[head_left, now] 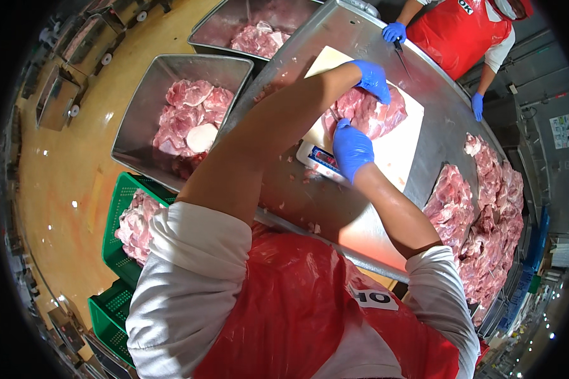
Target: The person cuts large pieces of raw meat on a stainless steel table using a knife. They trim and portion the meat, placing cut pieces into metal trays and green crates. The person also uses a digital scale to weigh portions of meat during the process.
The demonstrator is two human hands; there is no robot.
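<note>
A large piece of raw meat lies over a digital scale and a white cutting board on the steel table. My left hand, in a blue glove, reaches over its far side with the fingers curled down onto it. From the near side my right hand, gloved too, grips the meat's left edge between thumb and fingers. Parts of the fingertips of both hands are hidden by the meat and gloves. Next to my right wrist, the scale's red-lit display shows.
Steel bins and a green crate with raw meat stand left of the table. More meat is piled on the right. Across the table a co-worker in a red apron has a gloved hand at a knife.
</note>
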